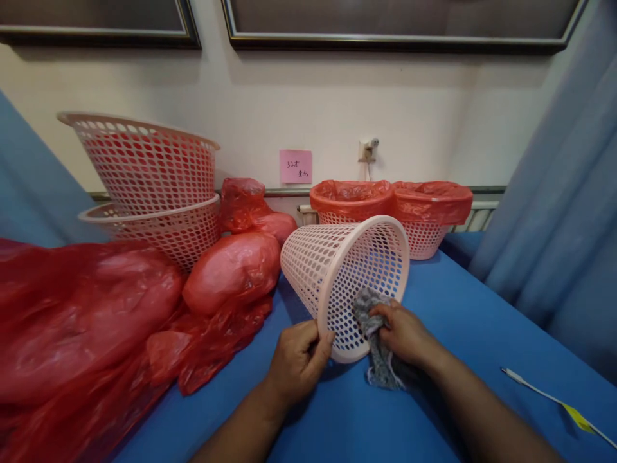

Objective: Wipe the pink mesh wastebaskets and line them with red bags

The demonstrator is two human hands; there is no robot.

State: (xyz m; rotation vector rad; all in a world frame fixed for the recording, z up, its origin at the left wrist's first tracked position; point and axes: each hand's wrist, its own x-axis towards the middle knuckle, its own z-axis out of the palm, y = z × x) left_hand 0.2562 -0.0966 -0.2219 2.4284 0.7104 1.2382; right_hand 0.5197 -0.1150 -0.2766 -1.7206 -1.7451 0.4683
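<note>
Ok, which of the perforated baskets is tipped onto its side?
The pale pink basket whose rim the left hand holds, its mouth toward the camera. The two red-lined baskets behind stand upright; the stacked pair at left faces mouth-up.

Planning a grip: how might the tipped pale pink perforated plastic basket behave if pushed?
The basket is probably light, given its many holes; round and tipped sideways, it may roll; its undistorted rim in the left hand suggests stiffness.
</note>
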